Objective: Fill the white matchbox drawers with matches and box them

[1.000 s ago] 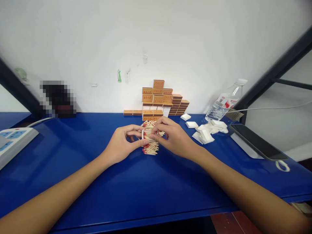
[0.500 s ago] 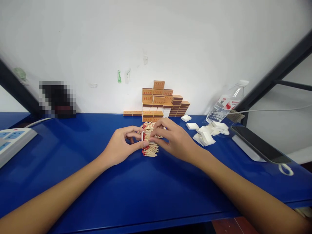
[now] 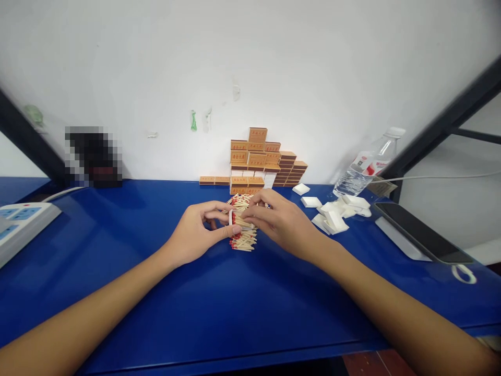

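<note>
In front of the stack (image 3: pixel 256 148), the person is holding a tray (image 3: pixel 230 217) with matches lying in it, their red heads pointing left. The left hand (image 3: pixel 195 227) is gripping the tray, its thumb pressing the near wall and its fingers bracing the far side, the gap being about as wide as the tray. The right hand (image 3: pixel 279 216) is bringing its fingertips nearly together over the tray's right end; they are hiding what lies beneath, so one cannot tell whether they are pinching a match. The loose matches (image 3: pixel 243 241) are lying in front of the stack, around the tray, while the spare trays (image 3: pixel 335 221) are lying to the right of the stack.

The step in hand appears to be filling the tray and settling its matches. The next move is probably calling for a steady left hold and light right fingertips, since hard squeezing could be bending the thin walls or tipping matches out
</note>
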The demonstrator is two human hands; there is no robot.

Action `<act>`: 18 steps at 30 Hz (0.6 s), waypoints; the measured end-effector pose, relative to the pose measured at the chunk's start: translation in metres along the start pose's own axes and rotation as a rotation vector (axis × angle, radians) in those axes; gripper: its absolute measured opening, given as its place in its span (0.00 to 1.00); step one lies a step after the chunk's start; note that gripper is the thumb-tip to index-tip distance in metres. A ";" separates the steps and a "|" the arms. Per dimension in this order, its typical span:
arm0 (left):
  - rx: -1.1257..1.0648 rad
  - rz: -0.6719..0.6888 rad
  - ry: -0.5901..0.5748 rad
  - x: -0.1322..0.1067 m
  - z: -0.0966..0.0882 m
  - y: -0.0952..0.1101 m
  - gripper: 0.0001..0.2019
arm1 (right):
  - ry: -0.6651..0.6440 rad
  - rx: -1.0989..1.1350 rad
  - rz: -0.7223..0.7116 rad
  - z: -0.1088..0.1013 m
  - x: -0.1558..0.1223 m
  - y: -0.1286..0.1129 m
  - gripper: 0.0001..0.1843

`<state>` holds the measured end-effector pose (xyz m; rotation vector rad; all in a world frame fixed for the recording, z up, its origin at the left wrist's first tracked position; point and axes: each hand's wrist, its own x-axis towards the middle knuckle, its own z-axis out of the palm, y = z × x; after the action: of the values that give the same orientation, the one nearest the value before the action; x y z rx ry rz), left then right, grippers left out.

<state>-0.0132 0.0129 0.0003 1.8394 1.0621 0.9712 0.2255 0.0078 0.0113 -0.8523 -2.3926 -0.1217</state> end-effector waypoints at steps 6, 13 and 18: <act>-0.006 0.001 -0.019 0.001 0.001 0.000 0.22 | 0.026 0.007 0.004 0.001 0.001 -0.001 0.08; -0.065 0.016 0.206 0.011 -0.007 -0.010 0.23 | -0.125 0.169 0.049 -0.013 0.001 -0.009 0.05; -0.074 -0.005 0.243 0.012 -0.008 -0.014 0.24 | -0.379 0.168 0.137 -0.019 -0.003 -0.008 0.04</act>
<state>-0.0200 0.0309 -0.0064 1.6883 1.1572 1.2375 0.2318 -0.0054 0.0257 -1.0288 -2.6314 0.3187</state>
